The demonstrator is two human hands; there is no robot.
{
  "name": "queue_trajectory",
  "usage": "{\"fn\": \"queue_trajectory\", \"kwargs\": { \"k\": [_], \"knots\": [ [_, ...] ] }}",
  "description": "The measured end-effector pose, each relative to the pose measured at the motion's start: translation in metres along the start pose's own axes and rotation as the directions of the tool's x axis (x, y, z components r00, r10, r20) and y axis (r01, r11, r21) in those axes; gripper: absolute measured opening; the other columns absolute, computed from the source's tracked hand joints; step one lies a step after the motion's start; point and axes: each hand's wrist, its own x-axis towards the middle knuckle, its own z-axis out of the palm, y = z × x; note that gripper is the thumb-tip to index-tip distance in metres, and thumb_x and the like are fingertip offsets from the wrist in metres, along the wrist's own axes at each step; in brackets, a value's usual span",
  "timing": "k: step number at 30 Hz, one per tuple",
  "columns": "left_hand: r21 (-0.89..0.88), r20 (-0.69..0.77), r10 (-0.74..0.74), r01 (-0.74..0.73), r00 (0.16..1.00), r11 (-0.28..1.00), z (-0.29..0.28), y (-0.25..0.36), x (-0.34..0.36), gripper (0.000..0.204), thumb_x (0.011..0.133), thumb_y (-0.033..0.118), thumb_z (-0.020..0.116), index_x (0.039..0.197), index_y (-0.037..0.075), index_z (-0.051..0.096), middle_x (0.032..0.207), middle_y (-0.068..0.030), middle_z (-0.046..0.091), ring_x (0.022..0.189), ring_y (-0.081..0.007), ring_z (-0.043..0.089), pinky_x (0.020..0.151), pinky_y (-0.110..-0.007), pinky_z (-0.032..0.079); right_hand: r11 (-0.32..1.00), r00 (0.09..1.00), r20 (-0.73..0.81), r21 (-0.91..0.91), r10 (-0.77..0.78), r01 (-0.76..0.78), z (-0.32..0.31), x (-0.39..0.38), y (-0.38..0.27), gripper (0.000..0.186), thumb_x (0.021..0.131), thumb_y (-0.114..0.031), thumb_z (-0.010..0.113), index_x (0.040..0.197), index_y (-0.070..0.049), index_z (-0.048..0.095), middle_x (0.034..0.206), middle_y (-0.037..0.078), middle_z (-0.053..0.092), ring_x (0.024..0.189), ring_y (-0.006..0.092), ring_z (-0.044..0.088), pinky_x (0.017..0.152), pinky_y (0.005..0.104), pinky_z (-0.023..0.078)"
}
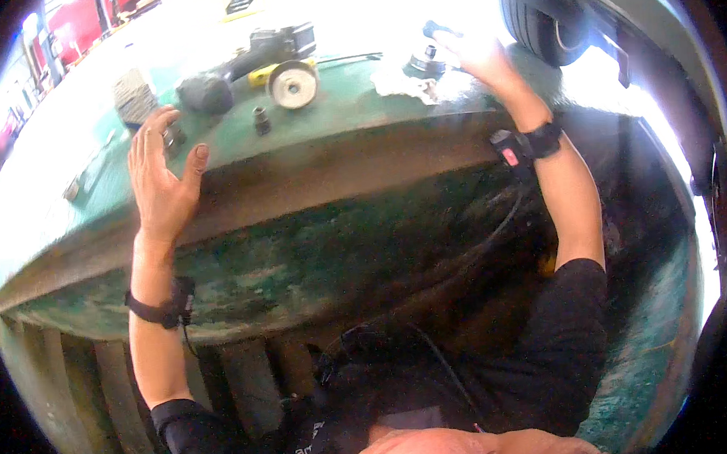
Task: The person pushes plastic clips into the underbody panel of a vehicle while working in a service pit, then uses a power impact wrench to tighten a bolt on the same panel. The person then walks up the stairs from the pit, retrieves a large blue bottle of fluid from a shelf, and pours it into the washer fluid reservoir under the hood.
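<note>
My left hand is raised over the edge of the green surface, fingers stretched up and thumb apart, with nothing in it. Just behind its fingers stand a grey, rough-textured glove or rag and a small metal piece. Reaching forward on the far right, my right hand is washed out by glare. A small dark blue thing shows at its fingertips, its kind unclear. Close below lie a dark round part and a crumpled white rag or paper.
Between my hands lie a black power tool, a pale round disc and a small dark socket. A thin rod-like tool rests at left. A vehicle tyre stands at right. The surface ends at a brown edge.
</note>
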Motion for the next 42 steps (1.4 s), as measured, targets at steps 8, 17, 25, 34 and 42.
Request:
{"fn": "queue_trajectory", "kwargs": {
  "k": [8,17,25,34,42],
  "knots": [
    [-0.185,-0.088,-0.354,0.334,0.931,0.924,-0.099,0.032,-0.197,0.035,0.088,0.017,0.063,0.119,0.002,0.059,0.124,-0.0154,0.061,0.119,-0.0298,0.054,0.106,-0.041,0.038,0.970,0.982,0.188,-0.242,0.032,0.015,0.061,-0.008,-0.124,0.057,0.084,-0.052,0.062,0.093,0.003,0.072,0.088,0.026,0.070,0.086,0.0392,0.070,0.079,0.0470,0.053],
    [-0.497,-0.245,-0.910,0.849,-0.335,-0.178,-0.210,0.063,-0.567,0.032,0.088,0.020,0.065,0.112,-0.002,0.063,0.108,-0.0108,0.065,0.101,-0.0213,0.059,0.092,-0.035,0.044,0.962,0.988,-0.095,0.232,-0.123,0.142,0.026,-0.080,-0.174,0.038,0.102,-0.028,0.052,0.131,-0.007,0.062,0.113,0.006,0.070,0.096,0.0153,0.066,0.084,0.0311,0.051],
    [-0.907,0.019,-0.472,0.184,-0.882,-0.379,-0.227,0.143,-0.755,0.015,0.085,0.024,0.056,0.085,0.010,0.058,0.080,-0.0070,0.064,0.067,-0.0190,0.059,0.057,-0.033,0.044,0.657,0.736,0.109,0.549,-0.669,0.516,0.161,-0.311,-0.415,0.012,0.086,-0.006,0.070,0.098,-0.002,0.071,0.089,0.011,0.073,0.076,0.0205,0.070,0.073,0.0311,0.055],
    [-0.846,-0.046,-0.337,0.216,-0.941,-0.488,-0.265,0.140,-0.774,0.017,0.082,0.021,0.060,0.087,0.006,0.063,0.079,-0.0061,0.064,0.069,-0.0184,0.060,0.060,-0.033,0.045,0.398,0.445,0.332,0.916,-0.832,0.061,0.286,-0.375,-0.626,0.014,0.088,-0.011,0.070,0.098,-0.001,0.071,0.082,0.011,0.072,0.068,0.0157,0.068,0.065,0.0283,0.053],
    [-0.623,-0.131,-0.289,0.306,-0.948,-0.720,-0.343,0.098,-0.709,0.020,0.079,0.010,0.057,0.095,0.001,0.065,0.086,-0.0077,0.065,0.076,-0.0209,0.063,0.063,-0.031,0.049,0.246,0.023,0.612,0.353,-0.790,-0.903,0.390,-0.331,-0.859,0.017,0.090,-0.011,0.066,0.101,0.003,0.066,0.073,0.005,0.061,0.062,0.0131,0.057,0.057,0.0264,0.046]
  ]
}}
